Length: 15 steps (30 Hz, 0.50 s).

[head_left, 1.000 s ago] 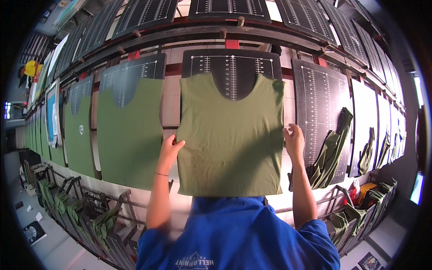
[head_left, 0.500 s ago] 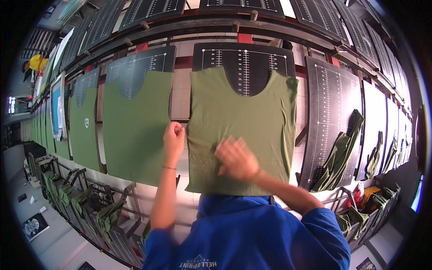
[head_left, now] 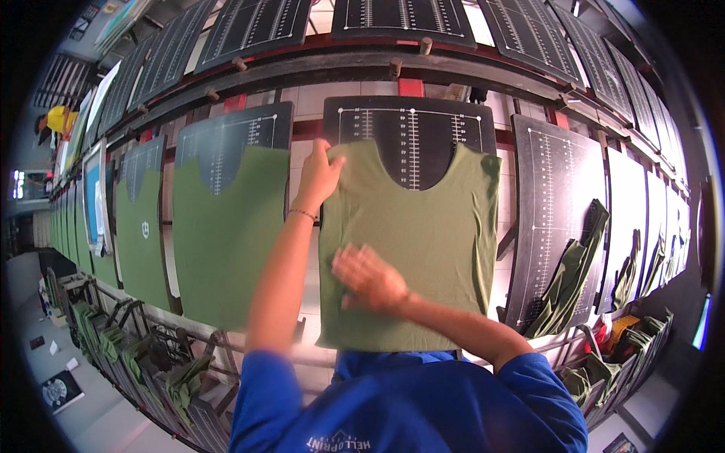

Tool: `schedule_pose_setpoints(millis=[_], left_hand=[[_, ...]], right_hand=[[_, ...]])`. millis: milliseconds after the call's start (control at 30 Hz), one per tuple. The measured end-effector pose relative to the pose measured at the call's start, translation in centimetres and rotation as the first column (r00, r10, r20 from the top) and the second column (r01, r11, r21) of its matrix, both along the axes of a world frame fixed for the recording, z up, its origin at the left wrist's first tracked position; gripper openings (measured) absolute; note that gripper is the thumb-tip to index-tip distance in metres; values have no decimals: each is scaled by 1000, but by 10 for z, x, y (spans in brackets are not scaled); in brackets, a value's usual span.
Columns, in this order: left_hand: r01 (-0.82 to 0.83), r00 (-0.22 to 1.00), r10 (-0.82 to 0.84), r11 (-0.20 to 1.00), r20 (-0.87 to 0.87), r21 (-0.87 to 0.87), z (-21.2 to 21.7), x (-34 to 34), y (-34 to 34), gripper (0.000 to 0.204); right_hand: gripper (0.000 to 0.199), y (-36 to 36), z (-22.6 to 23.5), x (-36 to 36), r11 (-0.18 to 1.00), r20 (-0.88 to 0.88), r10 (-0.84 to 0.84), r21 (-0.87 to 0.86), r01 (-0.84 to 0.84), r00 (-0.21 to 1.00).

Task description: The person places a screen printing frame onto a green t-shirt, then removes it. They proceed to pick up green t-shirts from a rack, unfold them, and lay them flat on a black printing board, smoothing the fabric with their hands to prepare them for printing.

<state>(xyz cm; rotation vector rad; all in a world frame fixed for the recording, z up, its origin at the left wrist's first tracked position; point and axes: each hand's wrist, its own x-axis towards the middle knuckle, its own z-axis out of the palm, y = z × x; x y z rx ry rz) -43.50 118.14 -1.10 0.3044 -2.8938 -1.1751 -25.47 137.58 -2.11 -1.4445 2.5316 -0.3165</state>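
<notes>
Item: green fabric panel (head_left: 423,234), sleeveless with a scooped neck, lying face-on over a black board (head_left: 393,151). It covers the board's lower part; the top edge and both upper corners remain bare.

Left hand (head_left: 319,177): moved. Half a second ago it stood apart from the cloth, beside the middle of the board's left edge; it is now at the panel's upper left shoulder, next to that same edge. The thumb reaches over the fabric. Whether the grip is closed on the cloth cannot be told.

Right hand (head_left: 371,279): one second ago at the board's right edge, since brought across; now in the panel's lower left portion, nearer the left edge than half a second ago. Fingers extended, palm down, nothing grasped. Blurred, so firmness of contact is not established.

Panel: position on the board shows no evident change. Slack folds run beside the board's right edge.

Assessment: both hands are now on the left half, so handling appears concentrated there, with the right side unattended and, in my judgement, less smooth.

Adjacent: a second green panel (head_left: 226,249) on the board to the left; bunched green cloth (head_left: 566,283) at the lower right corner of the right-hand board (head_left: 540,204).
</notes>
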Motion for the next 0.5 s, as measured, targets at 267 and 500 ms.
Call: schedule_pose_setpoints(millis=[267, 500], left_hand=[[35, 997, -38, 998, 68, 43, 8, -7, -28, 23], [-79, 965, 59, 995, -254, -67, 4, -1, -33, 13]], right_hand=[[89, 6, 0, -162, 974, 62, -137, -176, 146, 989], [87, -78, -13, -118, 984, -248, -164, 28, 176, 955]])
